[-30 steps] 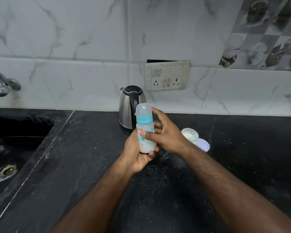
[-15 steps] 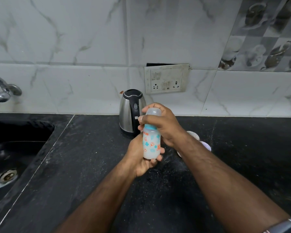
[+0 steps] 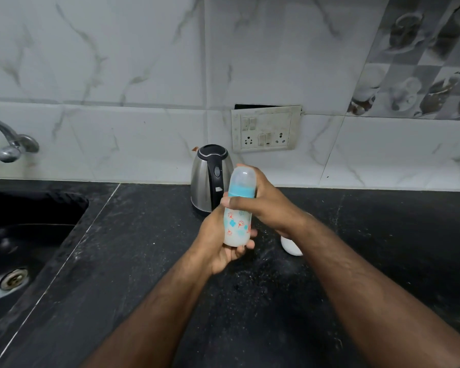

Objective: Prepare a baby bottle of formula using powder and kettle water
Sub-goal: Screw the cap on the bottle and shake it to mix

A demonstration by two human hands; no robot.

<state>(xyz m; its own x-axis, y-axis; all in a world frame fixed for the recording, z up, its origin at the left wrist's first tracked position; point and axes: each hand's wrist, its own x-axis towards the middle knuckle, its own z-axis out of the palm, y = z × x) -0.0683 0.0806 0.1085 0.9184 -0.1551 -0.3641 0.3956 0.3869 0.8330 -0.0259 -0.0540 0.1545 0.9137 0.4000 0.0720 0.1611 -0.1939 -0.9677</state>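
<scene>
**Capped bottle gripped in both hands above the worktop**

Nearest the camera, two bare forearms reach in over the black speckled worktop [image 3: 144, 261], which shows a dusting of pale specks below the hands, probably spilled powder.

The left hand [image 3: 218, 245] cups the base of the baby bottle [image 3: 238, 221], its fingers curled round the lower body from underneath, so it carries the weight. The right hand [image 3: 263, 203] wraps the upper part just below the blue collar, thumb across the front and fingers behind. The bottle is lifted clear of the worktop, nearly upright and tilted slightly, with its clear dome cap on. Its body looks milky white, which suggests powder and water are already inside. A two-handed hold at top and bottom suits shaking or swirling the mix while keeping the collar secure, so the task appears close to finished.

Just beyond the right wrist, a white rounded object [image 3: 291, 247] rests on the worktop, mostly hidden by the arm; what it is cannot be told.

Behind the bottle stands the steel kettle [image 3: 210, 179], lid closed, against the marble wall. Above it to the right is a switch and socket plate [image 3: 266, 128]. Far left are the dark sink [image 3: 24, 248] and the tap [image 3: 11, 144].
</scene>
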